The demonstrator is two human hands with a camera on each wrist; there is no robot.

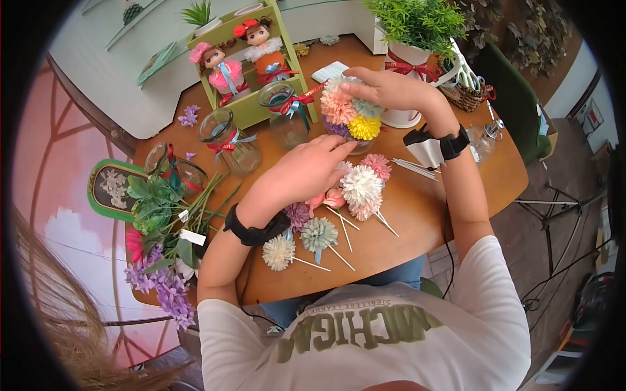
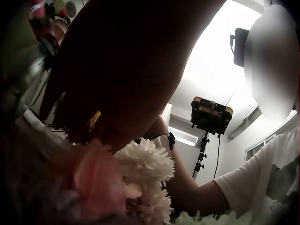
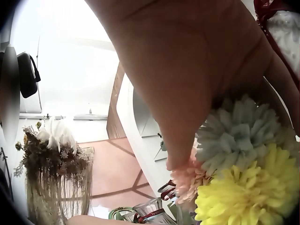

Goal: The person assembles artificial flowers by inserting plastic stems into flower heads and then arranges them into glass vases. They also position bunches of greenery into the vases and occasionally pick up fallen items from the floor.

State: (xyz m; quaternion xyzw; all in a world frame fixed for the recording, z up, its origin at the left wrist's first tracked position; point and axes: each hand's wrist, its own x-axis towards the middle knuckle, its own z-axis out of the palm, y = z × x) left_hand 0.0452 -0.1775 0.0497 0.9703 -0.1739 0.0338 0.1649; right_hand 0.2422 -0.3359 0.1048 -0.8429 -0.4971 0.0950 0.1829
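Observation:
In the head view, pale peach [image 1: 336, 106], grey-blue and yellow [image 1: 364, 128] pompom flowers stand bunched in a glass vase [image 1: 360, 147]. My right hand [image 1: 394, 91] lies over the top of the bunch with its fingers spread and touches the blossoms; in the right wrist view, the thumb of the right hand [image 3: 187, 70] is against a peach bloom [image 3: 188, 180] beside the grey-blue one [image 3: 236, 136]. My left hand [image 1: 298, 171] reaches low with loosely straight fingers at the vase's near side. Below it lie loose white [image 1: 361, 184], pink [image 1: 375, 167], purple and grey-green [image 1: 319, 234] flowers on white sticks.
Glass jars with ribbons [image 1: 229, 143] stand at the left, before a green shelf [image 1: 251, 116] holding two dolls. Leafy stems and purple flowers [image 1: 156, 280] lie at the left edge. White sticks [image 1: 417, 169] rest at the right, near a potted plant [image 1: 420, 25] and a basket [image 1: 464, 98].

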